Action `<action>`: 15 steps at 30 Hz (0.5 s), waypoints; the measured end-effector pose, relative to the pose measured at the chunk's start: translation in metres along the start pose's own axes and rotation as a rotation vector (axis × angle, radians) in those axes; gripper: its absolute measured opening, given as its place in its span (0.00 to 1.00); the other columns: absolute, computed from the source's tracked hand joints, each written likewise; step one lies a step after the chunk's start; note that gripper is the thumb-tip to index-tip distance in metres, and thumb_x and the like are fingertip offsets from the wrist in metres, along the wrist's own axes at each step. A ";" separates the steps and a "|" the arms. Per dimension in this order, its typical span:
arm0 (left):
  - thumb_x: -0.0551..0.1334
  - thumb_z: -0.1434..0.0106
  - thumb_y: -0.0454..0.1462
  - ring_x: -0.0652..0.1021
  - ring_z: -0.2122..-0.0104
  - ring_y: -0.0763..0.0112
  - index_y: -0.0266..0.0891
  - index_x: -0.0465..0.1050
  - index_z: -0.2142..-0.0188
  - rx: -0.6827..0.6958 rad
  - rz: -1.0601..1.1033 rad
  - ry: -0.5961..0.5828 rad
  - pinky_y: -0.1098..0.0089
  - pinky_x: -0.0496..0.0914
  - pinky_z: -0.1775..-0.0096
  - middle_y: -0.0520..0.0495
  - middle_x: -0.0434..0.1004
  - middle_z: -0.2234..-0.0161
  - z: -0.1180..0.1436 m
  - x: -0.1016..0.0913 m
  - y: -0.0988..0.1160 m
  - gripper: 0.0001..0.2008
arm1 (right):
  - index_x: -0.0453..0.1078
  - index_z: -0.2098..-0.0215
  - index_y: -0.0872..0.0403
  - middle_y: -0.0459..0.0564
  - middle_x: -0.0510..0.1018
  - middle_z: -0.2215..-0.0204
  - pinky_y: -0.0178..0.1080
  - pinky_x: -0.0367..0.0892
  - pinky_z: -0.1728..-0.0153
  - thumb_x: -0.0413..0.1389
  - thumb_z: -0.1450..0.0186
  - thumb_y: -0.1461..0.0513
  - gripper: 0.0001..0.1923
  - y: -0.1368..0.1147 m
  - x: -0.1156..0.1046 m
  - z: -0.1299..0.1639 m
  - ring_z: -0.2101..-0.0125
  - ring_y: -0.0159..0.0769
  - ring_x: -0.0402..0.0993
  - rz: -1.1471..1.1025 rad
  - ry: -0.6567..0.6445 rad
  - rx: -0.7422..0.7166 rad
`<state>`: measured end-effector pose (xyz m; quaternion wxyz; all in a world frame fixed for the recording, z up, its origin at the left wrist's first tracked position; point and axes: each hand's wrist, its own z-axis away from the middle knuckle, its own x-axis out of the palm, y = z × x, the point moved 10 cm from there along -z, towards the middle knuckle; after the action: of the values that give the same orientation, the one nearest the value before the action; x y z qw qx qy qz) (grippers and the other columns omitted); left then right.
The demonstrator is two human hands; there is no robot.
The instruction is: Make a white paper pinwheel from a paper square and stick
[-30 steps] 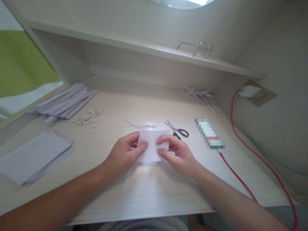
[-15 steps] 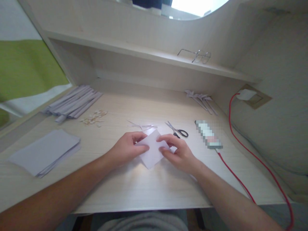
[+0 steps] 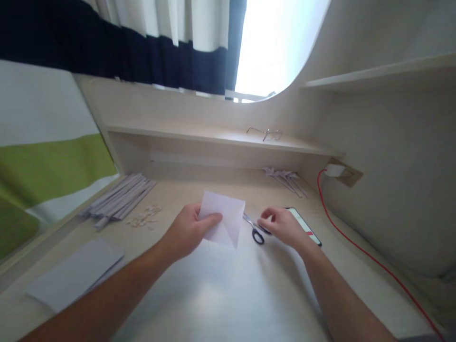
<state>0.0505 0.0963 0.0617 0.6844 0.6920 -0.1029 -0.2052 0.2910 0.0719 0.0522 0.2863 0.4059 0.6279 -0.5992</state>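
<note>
My left hand (image 3: 192, 230) pinches a square of white paper (image 3: 224, 218) between thumb and fingers, held up over the desk. A crease runs across its lower part. To the right of the paper lies a pair of scissors (image 3: 255, 229) with black handles, its blades pointing away to the left. My right hand (image 3: 281, 225) is at the scissors, fingertips closed on one handle loop; the other loop shows below them. That same hand partly covers a phone (image 3: 302, 221) lying on the desk.
Rolled paper sticks (image 3: 121, 197) lie at the back left, with small pale pieces (image 3: 144, 217) beside them. A stack of white paper (image 3: 76, 273) sits front left. Pinwheel-like paper pieces on sticks (image 3: 285, 179) lie back right. Glasses (image 3: 269, 134) rest on the shelf. A red cable (image 3: 356, 247) runs along the right.
My right hand has let go of the paper and moved right to the scissors. The left hand keeps the paper, now turned. The head view has tilted up, showing the window and curtain.
</note>
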 end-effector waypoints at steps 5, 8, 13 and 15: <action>0.66 0.41 0.43 0.77 0.77 0.66 0.35 0.78 0.69 0.111 0.007 0.011 0.72 0.66 0.76 0.47 0.81 0.74 -0.004 0.005 0.061 0.12 | 0.80 0.70 0.56 0.57 0.82 0.68 0.38 0.58 0.71 0.65 0.46 0.56 0.11 0.040 0.005 -0.007 0.68 0.44 0.77 0.204 -0.047 0.127; 0.66 0.41 0.42 0.75 0.79 0.69 0.36 0.76 0.71 0.196 -0.025 0.040 0.73 0.63 0.78 0.49 0.78 0.77 -0.009 0.007 0.087 0.10 | 0.81 0.70 0.54 0.56 0.83 0.64 0.37 0.56 0.72 0.64 0.46 0.59 0.08 0.044 0.016 -0.006 0.66 0.41 0.77 0.259 -0.067 0.137; 0.66 0.40 0.43 0.74 0.78 0.69 0.36 0.77 0.69 0.316 -0.043 0.056 0.73 0.65 0.76 0.49 0.79 0.76 -0.014 0.002 0.117 0.11 | 0.81 0.65 0.53 0.55 0.83 0.62 0.37 0.58 0.70 0.63 0.48 0.64 0.11 0.043 0.019 -0.010 0.62 0.44 0.78 0.316 -0.067 0.143; 0.66 0.41 0.44 0.74 0.77 0.70 0.36 0.77 0.68 0.361 -0.063 0.080 0.73 0.65 0.76 0.49 0.78 0.76 -0.013 -0.005 0.127 0.13 | 0.80 0.61 0.53 0.56 0.82 0.58 0.37 0.59 0.69 0.66 0.51 0.62 0.17 0.043 0.018 -0.014 0.60 0.46 0.78 0.324 -0.074 0.142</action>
<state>0.0688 0.1047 0.1877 0.5461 0.8140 -0.0892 -0.1771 0.3200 0.0864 0.0161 0.3728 0.4985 0.4995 -0.6025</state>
